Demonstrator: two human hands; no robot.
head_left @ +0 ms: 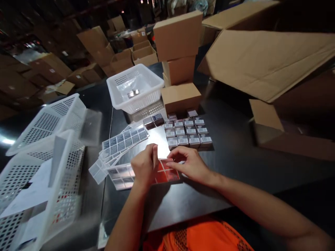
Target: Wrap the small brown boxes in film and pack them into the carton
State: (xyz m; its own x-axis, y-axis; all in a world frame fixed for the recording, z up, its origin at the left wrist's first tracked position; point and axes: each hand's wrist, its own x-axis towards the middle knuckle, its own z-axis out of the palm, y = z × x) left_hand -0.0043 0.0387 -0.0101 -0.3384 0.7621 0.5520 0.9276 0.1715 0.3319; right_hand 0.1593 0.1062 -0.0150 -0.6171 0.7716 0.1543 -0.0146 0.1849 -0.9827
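A shiny sheet of square stickers (121,177) lies on the dark table in front of me, silver at its left end and orange-red at its right end. My left hand (145,165) is closed like a fist above the sheet's middle, thumb upward; whatever its fingers may hold is hidden. At the sheet's upper right corner, my right hand (192,166) has thumb and forefinger pinched on the sheet. Other sticker sheets (124,142) with dark printed squares lie fanned out to the left. Just beyond my right hand, small boxes (194,139) with barcode labels stand in rows.
Two dark little boxes (153,121) lie behind the sheets. A white basket (134,89) holds a few small items. More white baskets (49,122) stand at left, one with papers. Cardboard boxes (180,38) are stacked behind; a large open carton (269,62) fills the right.
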